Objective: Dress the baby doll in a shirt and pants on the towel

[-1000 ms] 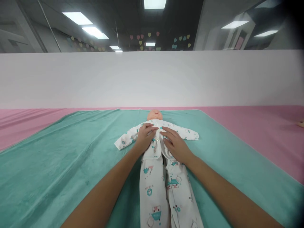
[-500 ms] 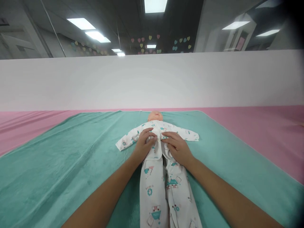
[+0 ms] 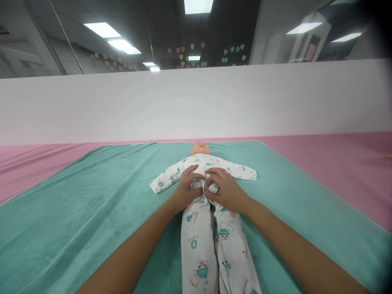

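White printed cotton sleepsuit [image 3: 199,241] lies flat on a plush teal blanket [image 3: 92,212], dressing a smooth vinyl doll [image 3: 199,148]. The left grip [image 3: 185,190] and right grip [image 3: 228,192] are clenched on its soft front, side by side; the doll's round head lies beyond them, its legs nearer, and a pink mat [image 3: 337,171] past the blanket.

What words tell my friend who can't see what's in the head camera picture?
A left hand and a right hand, fingers curled, touch the front of a white printed sleepsuit on a baby doll. The doll lies on a green blanket on a pink mat.
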Demonstrator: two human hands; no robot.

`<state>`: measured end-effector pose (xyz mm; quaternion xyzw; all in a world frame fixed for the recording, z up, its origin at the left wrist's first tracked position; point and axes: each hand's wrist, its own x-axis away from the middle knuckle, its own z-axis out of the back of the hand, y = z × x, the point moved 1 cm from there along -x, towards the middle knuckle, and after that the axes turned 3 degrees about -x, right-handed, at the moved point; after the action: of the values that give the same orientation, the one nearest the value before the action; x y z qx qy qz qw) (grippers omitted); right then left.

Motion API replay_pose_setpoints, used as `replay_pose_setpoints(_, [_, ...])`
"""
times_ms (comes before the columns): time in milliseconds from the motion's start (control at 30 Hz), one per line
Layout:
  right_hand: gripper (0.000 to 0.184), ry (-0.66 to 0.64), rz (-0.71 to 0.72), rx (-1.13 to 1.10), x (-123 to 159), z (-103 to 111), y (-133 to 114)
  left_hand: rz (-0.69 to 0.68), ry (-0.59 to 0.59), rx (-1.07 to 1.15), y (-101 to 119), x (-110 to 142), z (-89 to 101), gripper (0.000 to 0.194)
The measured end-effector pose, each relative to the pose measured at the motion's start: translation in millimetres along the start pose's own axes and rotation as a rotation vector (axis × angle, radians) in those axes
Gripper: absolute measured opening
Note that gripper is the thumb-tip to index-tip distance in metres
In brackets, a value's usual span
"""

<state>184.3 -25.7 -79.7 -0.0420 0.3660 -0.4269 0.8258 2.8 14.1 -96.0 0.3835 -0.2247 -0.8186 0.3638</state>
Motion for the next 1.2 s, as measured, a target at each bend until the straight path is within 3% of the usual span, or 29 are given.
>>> replay_pose_setpoints(100, [0.021, -0.016, -0.048, 0.125, 0, 2, -12, -0.004, 0.025, 0.035, 0, 1, -0.8, 0.035])
replay_pose_setpoints(400, [0.012, 0.065, -0.168, 0.455, 1, -10, -30, 0.001, 0.063, 0.053, -1, -1, -1.7, 0.022])
replay_pose_setpoints(667, [0.019, 0.049, -0.161, 0.438, -7, -16, -19, 0.028, 0.070, 0.078, -2, -1, -1.6, 0.019])
replay_pose_setpoints(900, [0.007, -0.088, -0.164, 0.158, 2, -1, -12, 0.030, 0.046, 0.065, -2, 0, -1.0, 0.024])
replay_pose_setpoints(1200, [0.027, -0.102, -0.158, 0.445, 8, -9, -30, 0.018, 0.051, 0.050, -4, -1, -1.3, 0.025])
